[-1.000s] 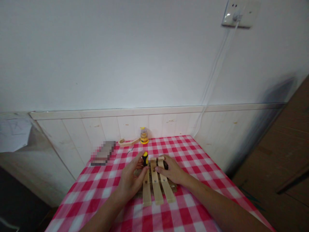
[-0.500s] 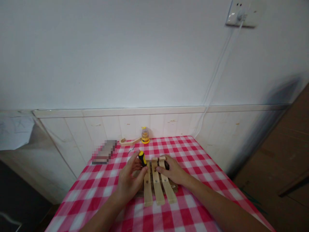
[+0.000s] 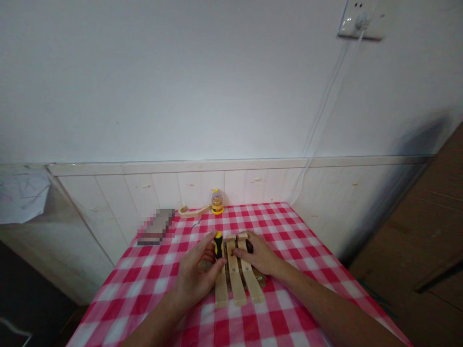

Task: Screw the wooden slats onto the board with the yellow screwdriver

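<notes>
My left hand (image 3: 197, 267) grips a black-and-yellow screwdriver (image 3: 218, 245) between thumb and fingers. It stands nearly upright over the leftmost of three pale wooden slats (image 3: 221, 291); its tip is hidden. The slats lie side by side on a brownish base (image 3: 259, 278), and small round screw heads show on the middle and right ones. My right hand (image 3: 258, 254) is wrapped round the far right part of the slatted piece, its thumb resting on the middle slat. A dark round thing (image 3: 249, 246) shows beside its fingers.
A red-and-white checked cloth (image 3: 289, 308) covers the table. Near the wall stand a clear container with a yellow base (image 3: 217, 202) and a hooked wooden piece (image 3: 193, 212). A thin metal piece (image 3: 196, 224) lies in front. A pixelated flat object (image 3: 157, 227) is at the left edge.
The screwdriver in my left hand has shifted slightly right and nearer, and now stands more upright. My right hand has kept its hold on the slatted piece.
</notes>
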{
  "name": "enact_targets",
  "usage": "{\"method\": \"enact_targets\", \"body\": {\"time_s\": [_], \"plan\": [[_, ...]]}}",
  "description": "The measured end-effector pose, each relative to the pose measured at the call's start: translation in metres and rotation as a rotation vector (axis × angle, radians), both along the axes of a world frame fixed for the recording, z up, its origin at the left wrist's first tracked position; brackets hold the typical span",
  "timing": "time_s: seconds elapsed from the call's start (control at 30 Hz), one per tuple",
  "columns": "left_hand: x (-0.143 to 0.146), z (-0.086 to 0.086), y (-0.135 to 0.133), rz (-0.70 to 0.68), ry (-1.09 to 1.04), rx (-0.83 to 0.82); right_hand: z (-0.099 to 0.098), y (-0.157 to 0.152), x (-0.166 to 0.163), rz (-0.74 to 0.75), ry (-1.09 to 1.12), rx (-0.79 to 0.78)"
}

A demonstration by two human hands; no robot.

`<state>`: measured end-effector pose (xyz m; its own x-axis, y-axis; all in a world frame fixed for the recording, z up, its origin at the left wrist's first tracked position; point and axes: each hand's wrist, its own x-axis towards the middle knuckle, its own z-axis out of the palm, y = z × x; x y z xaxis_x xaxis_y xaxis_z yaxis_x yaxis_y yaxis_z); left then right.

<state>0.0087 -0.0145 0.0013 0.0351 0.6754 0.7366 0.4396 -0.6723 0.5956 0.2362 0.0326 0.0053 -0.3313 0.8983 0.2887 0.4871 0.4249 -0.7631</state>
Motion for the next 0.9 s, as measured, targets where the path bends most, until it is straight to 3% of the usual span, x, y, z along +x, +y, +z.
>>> {"method": "enact_targets", "body": {"time_s": [0.3, 0.9], "plan": [[0.0012, 0.0035, 0.0008, -0.007, 0.027, 0.043, 0.0006, -0.0001, -0.0001, -0.003, -0.029, 0.006], [0.0005, 0.0079, -0.0041, -0.081, 0.027, -0.035, 0.0002, -0.0004, -0.0013, -0.003, -0.008, 0.001]]}}
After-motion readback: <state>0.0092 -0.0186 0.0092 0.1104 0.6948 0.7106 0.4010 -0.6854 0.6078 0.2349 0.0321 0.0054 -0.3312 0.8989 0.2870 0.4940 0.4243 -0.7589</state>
